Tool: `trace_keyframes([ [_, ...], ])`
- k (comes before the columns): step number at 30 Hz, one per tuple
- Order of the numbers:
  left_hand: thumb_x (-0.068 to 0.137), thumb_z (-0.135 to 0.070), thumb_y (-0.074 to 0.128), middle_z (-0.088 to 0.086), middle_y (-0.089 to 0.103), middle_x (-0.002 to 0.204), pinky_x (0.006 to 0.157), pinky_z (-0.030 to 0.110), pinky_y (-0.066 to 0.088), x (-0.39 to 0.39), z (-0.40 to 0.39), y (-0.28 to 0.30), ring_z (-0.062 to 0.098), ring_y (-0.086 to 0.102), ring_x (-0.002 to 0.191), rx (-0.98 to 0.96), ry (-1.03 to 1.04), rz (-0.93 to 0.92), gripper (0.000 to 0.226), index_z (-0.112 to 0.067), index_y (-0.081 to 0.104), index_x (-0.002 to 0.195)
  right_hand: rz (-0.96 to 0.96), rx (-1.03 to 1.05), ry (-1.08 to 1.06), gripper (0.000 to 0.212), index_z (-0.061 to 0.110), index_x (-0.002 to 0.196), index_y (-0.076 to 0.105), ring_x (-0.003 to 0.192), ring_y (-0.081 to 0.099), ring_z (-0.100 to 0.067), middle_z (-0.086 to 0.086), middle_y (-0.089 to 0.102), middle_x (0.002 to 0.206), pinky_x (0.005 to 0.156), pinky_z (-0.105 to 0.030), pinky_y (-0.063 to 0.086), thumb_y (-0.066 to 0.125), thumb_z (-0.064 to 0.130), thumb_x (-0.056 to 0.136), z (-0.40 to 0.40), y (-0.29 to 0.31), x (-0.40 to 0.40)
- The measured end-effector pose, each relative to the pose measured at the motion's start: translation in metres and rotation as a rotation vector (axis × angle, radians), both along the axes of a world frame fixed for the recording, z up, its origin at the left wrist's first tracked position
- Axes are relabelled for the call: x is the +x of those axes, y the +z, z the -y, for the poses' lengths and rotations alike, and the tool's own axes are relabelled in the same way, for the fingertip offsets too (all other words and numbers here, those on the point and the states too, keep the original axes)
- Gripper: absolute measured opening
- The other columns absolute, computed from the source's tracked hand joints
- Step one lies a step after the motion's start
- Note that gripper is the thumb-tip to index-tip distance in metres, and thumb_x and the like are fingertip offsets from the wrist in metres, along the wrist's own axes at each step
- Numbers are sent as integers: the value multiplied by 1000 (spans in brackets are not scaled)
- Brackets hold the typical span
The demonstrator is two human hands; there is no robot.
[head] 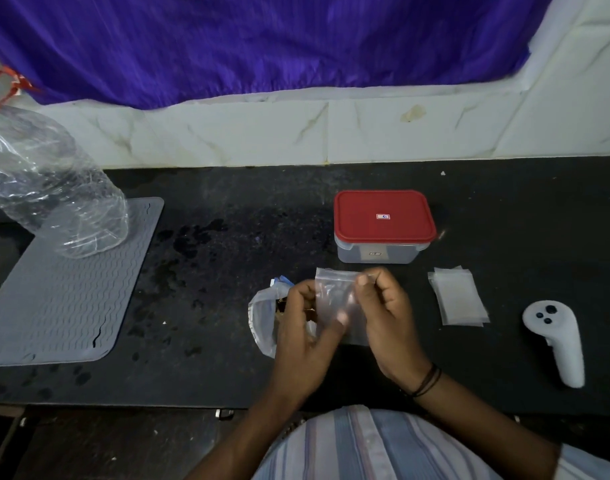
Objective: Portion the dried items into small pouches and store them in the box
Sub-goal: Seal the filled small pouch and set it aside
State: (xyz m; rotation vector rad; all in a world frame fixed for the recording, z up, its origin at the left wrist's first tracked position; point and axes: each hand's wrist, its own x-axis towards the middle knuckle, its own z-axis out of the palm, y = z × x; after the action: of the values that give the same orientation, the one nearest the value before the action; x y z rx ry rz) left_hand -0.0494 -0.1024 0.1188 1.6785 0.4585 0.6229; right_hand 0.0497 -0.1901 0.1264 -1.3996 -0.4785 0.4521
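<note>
Small clear plastic pouch (338, 299) held up between my two hands, left hand (305, 327) and right hand (388, 317) both pinching it, red-lidded clear plastic box (383, 226) just behind on the black counter (210, 271).

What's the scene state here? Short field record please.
surface: dark counter
pouch in hands: small clear pouch, looks empty, held above the counter
left hand: pinches the pouch's left side
right hand: pinches the pouch's top edge
source bag: open, on the counter under the left hand, contents mostly hidden
spare pouches: flat stack right of the hands
box: red lid on, behind the hands
other: grey mat, white controller
</note>
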Motion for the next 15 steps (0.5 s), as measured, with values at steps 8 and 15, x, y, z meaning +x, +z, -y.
trace_keyframes([
  [8,101,-18,56,6,65,76,65,34,50,46,4,-10,15,59,71,-267,67,-92,19,-7,63,89,84,-202,-82,12,22,90,58,72,64,-10,0,67,82,63,-29,53,53,28,99,14,-30,21],
  [15,95,-28,63,4,74,79,77,49,60,97,5,-43,24,73,78,-148,-28,-395,16,-18,71,84,107,-434,-215,16,18,86,58,76,63,-20,-2,64,81,66,-37,52,58,31,96,37,-68,74],
])
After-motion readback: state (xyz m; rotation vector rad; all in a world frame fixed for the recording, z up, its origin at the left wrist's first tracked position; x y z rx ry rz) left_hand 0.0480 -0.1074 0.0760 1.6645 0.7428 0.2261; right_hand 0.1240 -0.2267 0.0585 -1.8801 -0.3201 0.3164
